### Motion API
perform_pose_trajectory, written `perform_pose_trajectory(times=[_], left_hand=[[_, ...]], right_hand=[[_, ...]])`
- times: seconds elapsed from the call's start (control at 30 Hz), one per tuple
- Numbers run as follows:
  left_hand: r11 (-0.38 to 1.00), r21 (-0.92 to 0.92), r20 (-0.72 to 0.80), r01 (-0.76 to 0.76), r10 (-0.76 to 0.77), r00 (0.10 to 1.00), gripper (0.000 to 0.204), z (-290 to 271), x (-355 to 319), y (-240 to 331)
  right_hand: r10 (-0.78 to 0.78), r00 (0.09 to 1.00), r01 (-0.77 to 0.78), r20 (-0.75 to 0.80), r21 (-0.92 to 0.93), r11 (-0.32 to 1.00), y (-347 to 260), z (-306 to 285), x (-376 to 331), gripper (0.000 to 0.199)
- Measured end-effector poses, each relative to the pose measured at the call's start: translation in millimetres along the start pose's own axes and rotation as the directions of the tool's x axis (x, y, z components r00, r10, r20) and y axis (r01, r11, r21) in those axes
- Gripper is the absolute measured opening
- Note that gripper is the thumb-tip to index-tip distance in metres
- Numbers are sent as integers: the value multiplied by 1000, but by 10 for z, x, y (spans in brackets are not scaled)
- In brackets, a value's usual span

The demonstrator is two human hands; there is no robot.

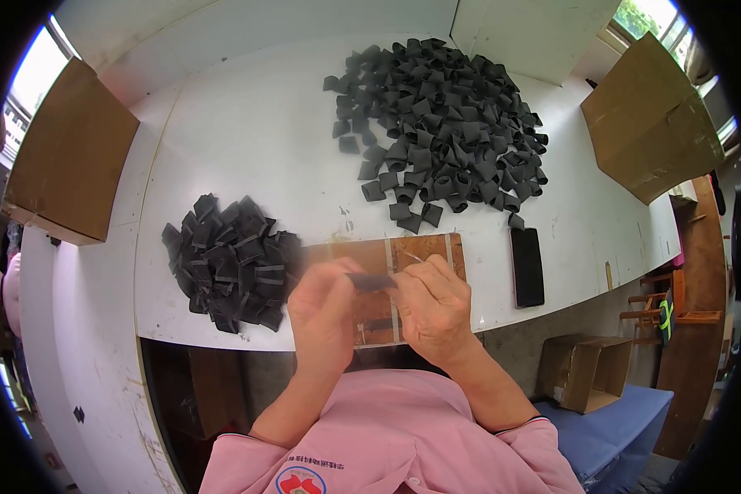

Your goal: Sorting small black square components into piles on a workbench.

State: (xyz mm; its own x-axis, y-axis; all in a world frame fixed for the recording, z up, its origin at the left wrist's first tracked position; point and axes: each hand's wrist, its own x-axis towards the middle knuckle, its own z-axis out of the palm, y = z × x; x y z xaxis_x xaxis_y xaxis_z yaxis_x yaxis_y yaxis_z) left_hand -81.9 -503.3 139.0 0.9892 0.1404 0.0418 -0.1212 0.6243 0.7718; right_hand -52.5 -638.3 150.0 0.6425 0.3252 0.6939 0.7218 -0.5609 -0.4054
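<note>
A small black fabric piece (370, 281) is held between my two hands, above a brown board (451, 267) with pale strips across it. My left hand (323, 300), slightly blurred, closes on the left end of the piece. My right hand (433, 306) pinches its right end, fingers curled. A thin, pale, pointed thing (413, 256) sticks out above the right fingers; its kind cannot be made out. Left of the board lies a heap of flat black pieces (226, 263), some with grey bands. A larger heap of black tube-like fabric pieces (453, 123) spreads across the far table.
A black phone (527, 267) lies right of the board on the white table (247, 132). Cardboard boxes stand at the far left (74, 156) and far right (654, 123). Below the table's right edge, an open carton (584, 370) sits on a blue cover (626, 424).
</note>
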Motion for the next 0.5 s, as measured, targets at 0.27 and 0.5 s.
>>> perform_pose_trajectory(times=[0.27,0.5], left_hand=[[702,595,375,-391,188,908,14,-15,162,114],[452,869,13,-202,387,922,15,-449,55,-289]], right_hand=[[-7,996,11,89,-53,999,-61,-73,61,14],[552,777,-492,303,839,232,265,-367,256,25]])
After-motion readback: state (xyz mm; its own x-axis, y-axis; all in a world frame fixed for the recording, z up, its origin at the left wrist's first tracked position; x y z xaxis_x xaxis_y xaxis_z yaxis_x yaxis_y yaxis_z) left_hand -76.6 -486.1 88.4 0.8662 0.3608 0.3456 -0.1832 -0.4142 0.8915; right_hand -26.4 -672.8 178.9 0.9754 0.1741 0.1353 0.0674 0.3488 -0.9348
